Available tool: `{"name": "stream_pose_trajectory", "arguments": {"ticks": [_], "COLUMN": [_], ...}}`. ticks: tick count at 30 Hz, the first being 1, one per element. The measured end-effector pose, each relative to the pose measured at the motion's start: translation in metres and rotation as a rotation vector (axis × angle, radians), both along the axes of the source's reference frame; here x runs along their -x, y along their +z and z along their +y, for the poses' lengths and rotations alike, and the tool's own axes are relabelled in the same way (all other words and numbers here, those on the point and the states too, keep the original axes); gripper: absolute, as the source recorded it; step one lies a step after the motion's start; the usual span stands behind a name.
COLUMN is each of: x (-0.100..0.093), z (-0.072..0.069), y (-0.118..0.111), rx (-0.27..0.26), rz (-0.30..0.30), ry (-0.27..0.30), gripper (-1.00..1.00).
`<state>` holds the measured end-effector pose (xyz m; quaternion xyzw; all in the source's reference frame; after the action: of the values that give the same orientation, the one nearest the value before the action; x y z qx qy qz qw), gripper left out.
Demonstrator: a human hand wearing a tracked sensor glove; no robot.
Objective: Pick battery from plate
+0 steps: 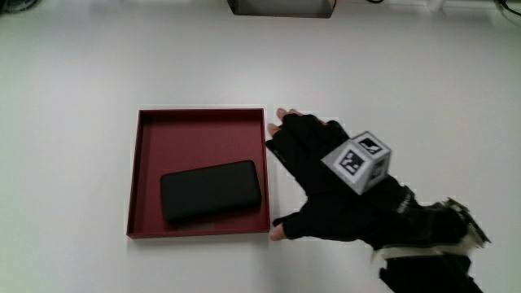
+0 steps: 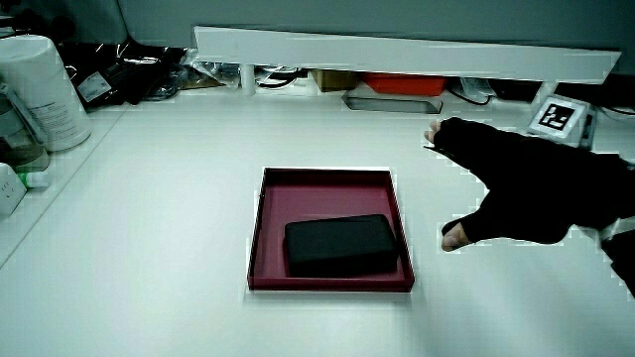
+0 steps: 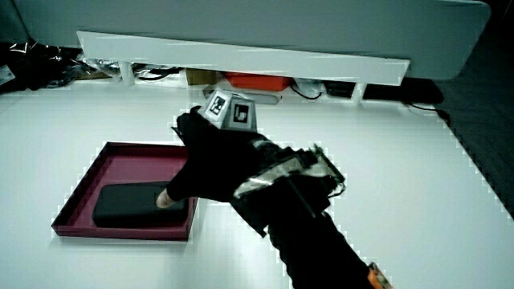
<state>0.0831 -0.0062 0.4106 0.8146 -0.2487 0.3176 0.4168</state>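
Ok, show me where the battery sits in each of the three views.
Main view: the battery lies flat in the red tray, toward the tray's edge nearest the person.
Side view: battery in the same tray, beside the hand.
Side view: battery partly covered by the hand's thumb.
Shared landmark: the red tray.

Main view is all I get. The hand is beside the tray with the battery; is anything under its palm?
Observer: No. In a side view the hand is spread beside the tray, with bare table between thumb and fingers.
Operator: Anything standing on the table that I can't see?
Observer: A white cylindrical container stands at the table's edge, farther from the person than the tray.
Operator: And the battery?
Observer: In a side view the battery lies flat in the tray, and the thumb is clear of the rim.
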Motion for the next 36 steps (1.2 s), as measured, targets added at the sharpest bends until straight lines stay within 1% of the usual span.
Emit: {"name": "stream_pose_trajectory", "arguments": {"ticks": [1,3,6,7,9,10,12,13,14,15,16,17,18,19,20,21,22,23,24,25,28,29,30,31,32,33,34,35,36], "x": [0.005,0.014,0.027,0.031,0.040,0.042,0.050,0.054,0.057,0.061,0.064,0.067,0.070,0.073,0.075,0.077,0.079,0.081,0.083,0.084,0.090,0.092,0.093,0.094,0.094,0.095,0.096,0.095,0.095], "z": [-0.002,-0.004,-0.008,-0.009,-0.011,-0.011,-0.012,-0.012,-0.012,-0.012,-0.011,-0.011,-0.010,-0.010,-0.010,-0.010,-0.010,-0.010,-0.011,-0.010,-0.009,-0.008,-0.008,-0.007,-0.006,-0.005,-0.004,-0.004,-0.004], "y": [0.003,0.007,0.013,0.017,0.024,0.024,0.030,0.040,0.036,0.039,0.044,0.048,0.051,0.052,0.055,0.059,0.063,0.063,0.069,0.070,0.080,0.082,0.087,0.087,0.095,0.095,0.101,0.107,0.109], "rx": [-0.008,-0.015,-0.035,-0.023,-0.059,-0.145,-0.140,-0.045,-0.128,-0.136,-0.120,-0.120,-0.108,-0.113,-0.104,-0.105,-0.100,-0.083,-0.074,-0.081,-0.053,-0.055,-0.047,-0.026,-0.026,-0.022,-0.010,0.007,0.013], "rz": [0.017,0.018,0.049,0.050,0.047,0.102,0.114,0.071,0.115,0.128,0.116,0.124,0.122,0.130,0.129,0.135,0.141,0.127,0.128,0.132,0.144,0.149,0.156,0.142,0.168,0.158,0.165,0.164,0.159], "ry": [-0.011,-0.023,-0.047,-0.048,-0.072,-0.068,-0.066,-0.084,-0.074,-0.070,-0.079,-0.088,-0.091,-0.090,-0.092,-0.080,-0.076,-0.077,-0.078,-0.078,-0.078,-0.081,-0.082,-0.085,-0.082,-0.081,-0.084,-0.073,-0.062], "gripper": [0.00,0.00,0.00,0.00,0.00,0.00,0.00,0.00,0.00,0.00,0.00,0.00,0.00,0.00,0.00,0.00,0.00,0.00,0.00,0.00,0.00,0.00,0.00,0.00,0.00,0.00,0.00,0.00,0.00]}}
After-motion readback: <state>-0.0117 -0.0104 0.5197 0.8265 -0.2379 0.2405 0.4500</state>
